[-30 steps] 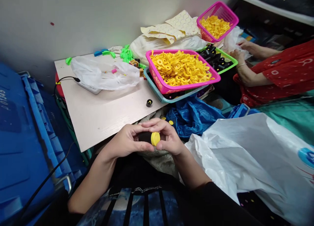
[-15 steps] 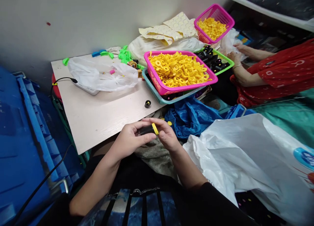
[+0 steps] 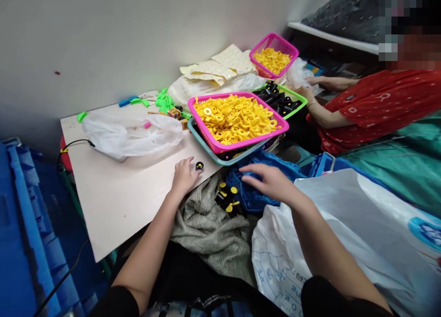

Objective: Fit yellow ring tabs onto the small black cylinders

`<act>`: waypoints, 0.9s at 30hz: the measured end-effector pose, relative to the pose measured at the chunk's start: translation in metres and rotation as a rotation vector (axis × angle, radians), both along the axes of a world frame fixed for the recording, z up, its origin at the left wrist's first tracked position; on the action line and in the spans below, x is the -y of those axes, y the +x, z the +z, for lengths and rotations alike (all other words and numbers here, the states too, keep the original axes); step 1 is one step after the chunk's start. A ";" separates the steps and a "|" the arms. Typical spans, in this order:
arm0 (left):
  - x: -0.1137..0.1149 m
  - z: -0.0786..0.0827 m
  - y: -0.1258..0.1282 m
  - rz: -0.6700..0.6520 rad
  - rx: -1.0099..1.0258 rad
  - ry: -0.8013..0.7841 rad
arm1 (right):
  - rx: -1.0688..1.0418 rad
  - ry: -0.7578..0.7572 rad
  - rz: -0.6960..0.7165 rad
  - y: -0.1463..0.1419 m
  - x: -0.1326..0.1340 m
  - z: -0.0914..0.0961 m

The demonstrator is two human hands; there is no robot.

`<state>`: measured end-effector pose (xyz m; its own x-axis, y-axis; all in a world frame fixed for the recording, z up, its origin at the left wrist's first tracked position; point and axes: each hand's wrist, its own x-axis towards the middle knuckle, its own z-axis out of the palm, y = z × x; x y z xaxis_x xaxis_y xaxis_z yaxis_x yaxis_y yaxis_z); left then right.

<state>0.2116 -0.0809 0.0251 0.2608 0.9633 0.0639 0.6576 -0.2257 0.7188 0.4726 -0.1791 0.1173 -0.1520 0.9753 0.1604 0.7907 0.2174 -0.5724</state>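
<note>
Bright, even light, soft shadows, wide-angle-warped edges.

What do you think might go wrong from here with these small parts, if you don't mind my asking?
The left hand rests beside a small black-and-yellow part near the edge of the board, so it might get knocked off. The loose parts on the grey cloth, near the right hand, might slip into the folds or the blue bag.

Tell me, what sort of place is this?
Probably a cramped workshop for assembling small parts by hand: a pink basket heaped with yellow plastic rings, a green tray of black parts, and a seated person in red working beside them.
</note>
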 end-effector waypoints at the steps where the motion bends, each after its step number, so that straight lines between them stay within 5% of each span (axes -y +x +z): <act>1: -0.005 -0.004 0.005 -0.016 -0.039 0.011 | 0.007 0.075 -0.052 0.004 -0.014 0.011; 4: -0.010 -0.006 0.016 -0.023 -0.091 0.001 | 0.132 0.239 -0.122 0.012 -0.071 0.038; 8: -0.005 -0.001 0.014 -0.021 -0.047 -0.020 | 0.404 0.117 0.136 0.007 -0.148 0.043; 13: 0.013 0.007 -0.006 -0.014 0.215 -0.120 | 0.464 0.027 0.226 -0.006 -0.181 0.037; 16: 0.029 0.019 -0.017 0.024 0.544 -0.257 | 0.297 0.157 -0.003 -0.009 -0.169 0.041; 20: 0.054 0.043 -0.026 -0.013 0.702 -0.323 | 0.005 0.273 -0.248 -0.027 -0.128 0.041; 23: 0.075 0.058 -0.030 -0.100 0.772 -0.310 | -0.063 0.349 -0.242 -0.058 -0.078 0.036; 27: 0.099 0.070 -0.032 -0.141 0.798 -0.174 | -0.072 0.460 -0.019 -0.104 -0.012 0.027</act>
